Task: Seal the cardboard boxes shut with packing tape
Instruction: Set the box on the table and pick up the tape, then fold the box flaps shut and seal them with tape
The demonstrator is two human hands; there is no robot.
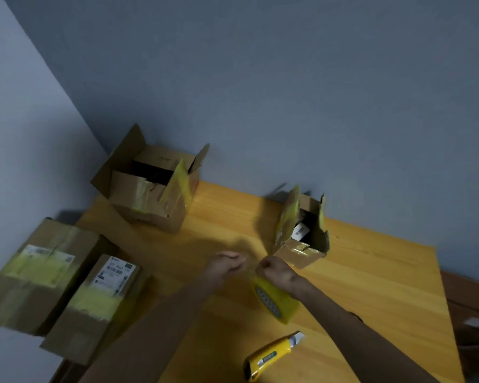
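A yellow roll of packing tape (277, 299) hangs just above the wooden table (371, 286), under my right hand (275, 270), whose curled fingers grip it. My left hand (227, 265) is close beside it with fingers curled, seemingly pinching the tape's loose end; blur hides the strip. A small open cardboard box (302, 252) with raised flaps stands just behind my right hand. A larger open box (150, 200) stands at the table's back left corner.
A yellow utility knife (271, 357) lies near the table's front edge, blade out. Two closed boxes with yellow tape, one large (36, 277) and one smaller (100, 302), sit off the table's left side. Grey walls close off the back and left.
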